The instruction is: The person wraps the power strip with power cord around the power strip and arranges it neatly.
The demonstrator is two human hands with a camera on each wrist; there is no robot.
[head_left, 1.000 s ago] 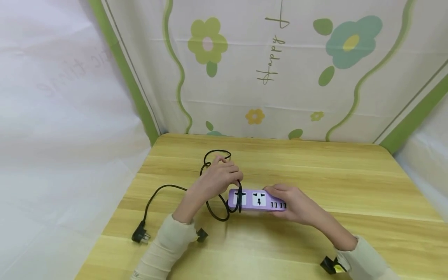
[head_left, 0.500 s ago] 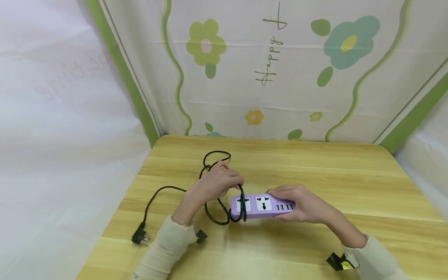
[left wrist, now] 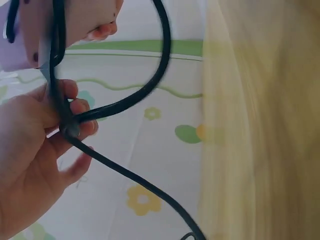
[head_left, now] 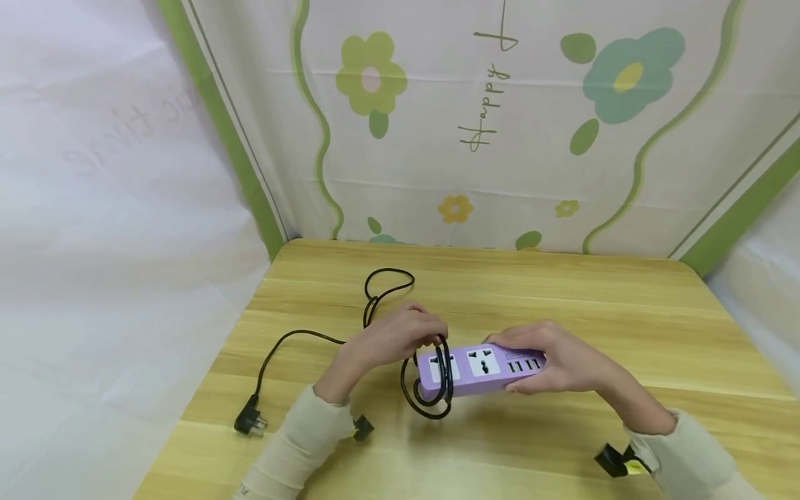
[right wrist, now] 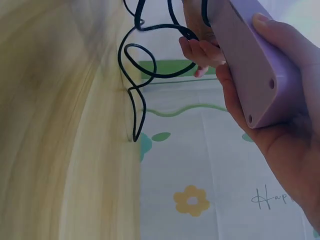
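Note:
A purple power strip [head_left: 465, 382] with white sockets and several USB ports is held above the table, its left end slightly lower. My right hand [head_left: 553, 357] grips its right end, thumb along the near side and fingers over the far side. My left hand [head_left: 400, 337] pinches the black power cord [left wrist: 125, 102] near the strip's left end. Loops of cord hang over the first socket and below the strip. In the right wrist view the strip's underside [right wrist: 255, 70] shows, with screw holes at its end.
The rest of the cord trails over the wooden table [head_left: 594, 312], with one loop toward the back. Its black plug [head_left: 250, 419] lies near the left edge. A flower-printed cloth [head_left: 425, 139] hangs behind the table.
Right hand and power strip have shifted right and tilted, the left end dropping. My left hand has moved right with the cord, and more of it now loops around the strip's left end.

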